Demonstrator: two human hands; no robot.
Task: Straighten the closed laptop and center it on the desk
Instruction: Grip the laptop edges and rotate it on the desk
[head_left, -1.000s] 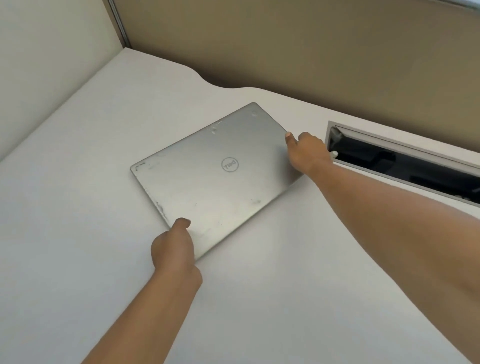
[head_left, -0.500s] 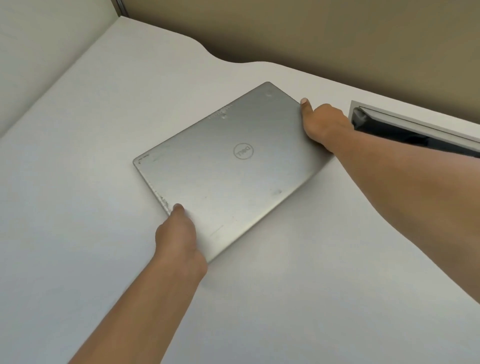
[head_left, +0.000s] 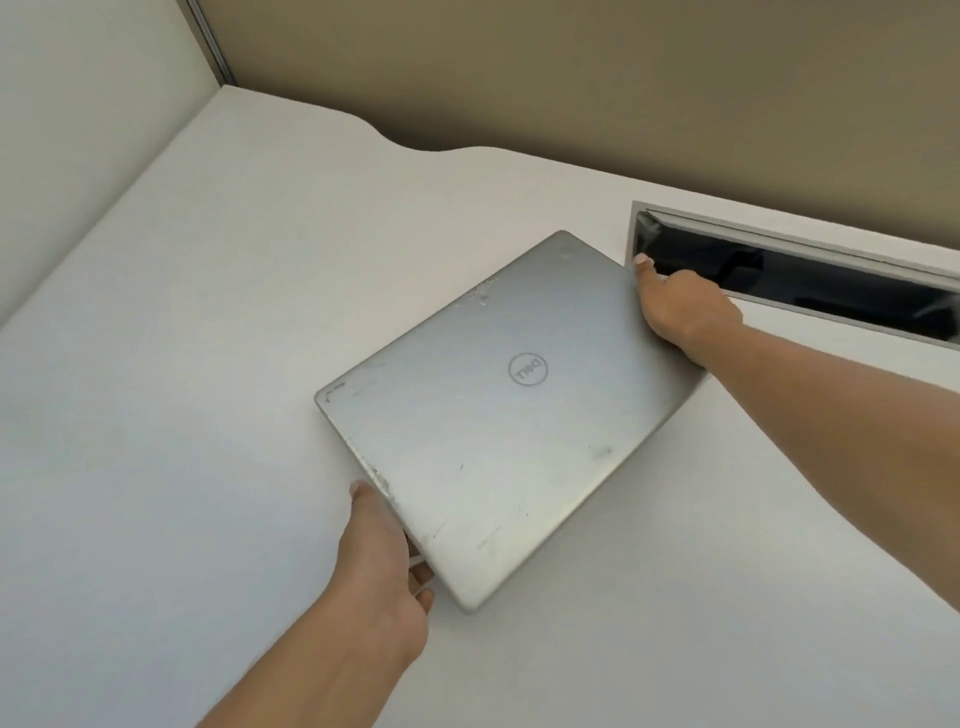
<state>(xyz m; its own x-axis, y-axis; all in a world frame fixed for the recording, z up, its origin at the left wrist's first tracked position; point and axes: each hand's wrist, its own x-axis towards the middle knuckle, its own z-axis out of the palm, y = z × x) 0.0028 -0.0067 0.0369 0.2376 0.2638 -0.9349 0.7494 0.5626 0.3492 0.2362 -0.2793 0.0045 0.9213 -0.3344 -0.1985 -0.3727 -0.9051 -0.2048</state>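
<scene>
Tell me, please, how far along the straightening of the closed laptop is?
Done: the laptop is shut and lies on the white desk. In hand: the left hand grips its near left edge, fingers curled under it, and the right hand holds the far right edge beside the cable tray opening. Left: the lid sits skewed to the desk's back edge, so squaring and centering remain.

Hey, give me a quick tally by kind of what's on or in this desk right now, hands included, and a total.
Laptop, silver, closed, lying askew on the white desk: 1
Hands gripping its edges, left hand and right hand: 2
Cable slot, a dark opening set into the desk: 1
Total: 4
</scene>
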